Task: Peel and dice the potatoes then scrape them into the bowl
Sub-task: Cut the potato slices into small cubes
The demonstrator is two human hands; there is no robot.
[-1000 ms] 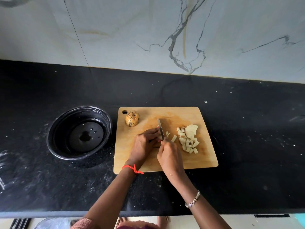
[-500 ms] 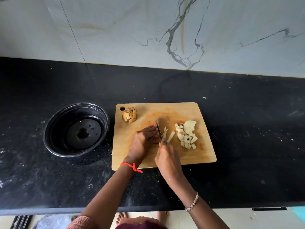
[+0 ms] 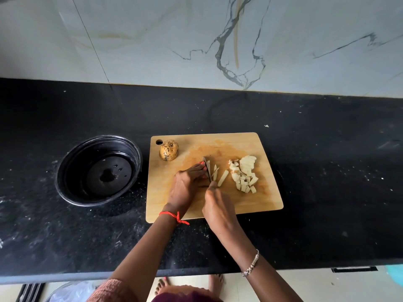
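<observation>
**Dicing mid-cut: blade tight against left fingertips**

Right hand (image 3: 220, 212): grip clamped on the knife (image 3: 207, 171), handle hidden in the fist. The blade's long axis points away from the person. Left hand (image 3: 185, 188): grip curled over the potato piece, which is mostly hidden. Its fingertips (image 3: 201, 164) sit just left of the blade. Cut strips (image 3: 222, 178) lie just right of the blade, with the diced pile (image 3: 244, 175) further right. Unpeeled potato (image 3: 169, 151) is at the far-left corner of the cutting board (image 3: 250, 199). Bowl (image 3: 98, 137) is on the table (image 3: 327, 171), left of the board. The next slice likely steps left, toward the fingers.
</observation>
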